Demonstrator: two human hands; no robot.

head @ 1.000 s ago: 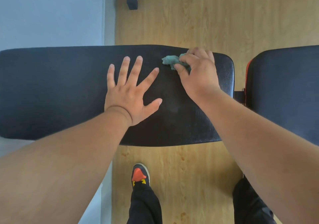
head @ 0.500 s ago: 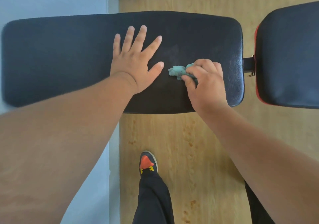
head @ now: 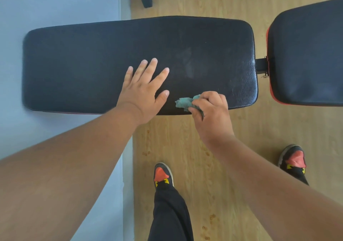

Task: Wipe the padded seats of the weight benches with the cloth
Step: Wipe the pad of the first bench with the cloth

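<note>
Gripping the teal cloth [head: 185,104] on the bench pad [head: 92,64], right hand [head: 209,114]; left hand [head: 143,90] flat, fingers spread.

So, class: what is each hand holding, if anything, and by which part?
The right hand grips the bunched teal cloth by its right end. The left hand holds nothing, lying flat on the bench pad.
</note>
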